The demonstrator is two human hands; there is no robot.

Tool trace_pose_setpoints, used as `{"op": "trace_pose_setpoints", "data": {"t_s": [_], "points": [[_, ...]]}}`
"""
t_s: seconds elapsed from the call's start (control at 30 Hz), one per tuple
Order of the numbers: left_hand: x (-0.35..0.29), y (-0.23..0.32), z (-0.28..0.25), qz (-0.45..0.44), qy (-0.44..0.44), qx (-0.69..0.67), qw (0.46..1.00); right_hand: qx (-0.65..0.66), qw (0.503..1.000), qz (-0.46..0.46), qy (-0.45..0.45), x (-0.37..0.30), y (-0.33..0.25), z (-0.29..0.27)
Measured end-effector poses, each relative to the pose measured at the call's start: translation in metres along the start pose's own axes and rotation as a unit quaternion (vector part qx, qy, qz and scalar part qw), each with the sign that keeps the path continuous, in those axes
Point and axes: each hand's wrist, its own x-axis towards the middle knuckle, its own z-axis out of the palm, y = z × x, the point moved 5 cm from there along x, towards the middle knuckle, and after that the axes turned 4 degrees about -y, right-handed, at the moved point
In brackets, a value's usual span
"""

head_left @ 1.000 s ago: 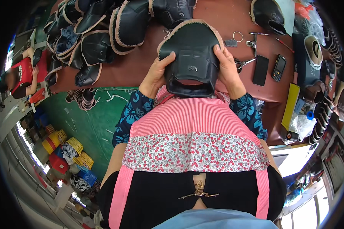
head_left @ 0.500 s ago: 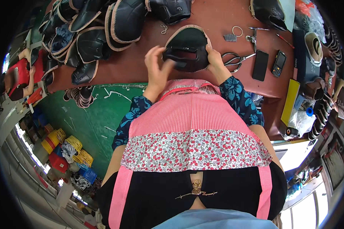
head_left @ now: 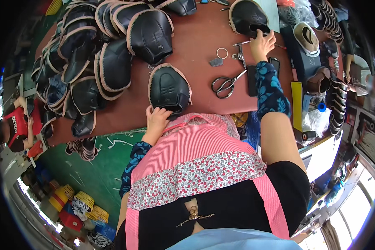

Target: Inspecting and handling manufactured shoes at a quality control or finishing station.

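Note:
A black leather shoe upper (head_left: 166, 85) with a tan stitched rim rests on the red-brown table near its front edge, outer face up. My left hand (head_left: 155, 121) grips the near end of it, fingers curled over the edge. Farther off to the right lies another black shoe upper (head_left: 246, 17), also edged in tan. My right hand (head_left: 261, 43) reaches out to its near end, with fingers and thumb closed at the dark opening. Black-handled scissors (head_left: 226, 86) lie between the two uppers, nearer to me than the right hand.
Stacks of black shoe uppers (head_left: 77, 50) cover the table's left side. A small grey stone (head_left: 216, 62), a ring-shaped band (head_left: 222, 53), a metal tool (head_left: 240, 56) and a phone (head_left: 252, 81) lie at centre right. Beyond them stand a dark box (head_left: 298, 54) and plastic bags (head_left: 298, 16).
My right hand has let go of the first upper and moved to the far-right one. The first upper has been turned outer face up, and my left hand has closed on its near end.

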Motion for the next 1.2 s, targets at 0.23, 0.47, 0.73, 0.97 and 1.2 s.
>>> {"op": "trace_pose_setpoints", "data": {"t_s": [0.23,0.47,0.73,0.97,1.2], "points": [[0.053,0.027,-0.099,-0.135,0.064,-0.343,0.927,0.344,0.907,-0.243,0.024,-0.030,-0.061,-0.122],[0.068,0.012,-0.178,-0.180,0.252,-0.750,0.585,0.450,0.784,-0.427,-0.028,-0.247,-0.175,-0.260],[0.022,0.042,-0.197,-0.097,0.161,-0.765,0.616,0.725,0.638,-0.025,-0.260,-0.221,-0.141,-0.242],[-0.006,-0.006,-0.157,-0.156,0.135,-0.811,0.548,0.791,0.303,0.105,-0.521,-0.247,-0.177,-0.234],[-0.039,-0.020,-0.124,-0.118,0.148,-0.820,0.540,0.770,0.303,0.041,-0.560,-0.261,-0.208,-0.264]]}}
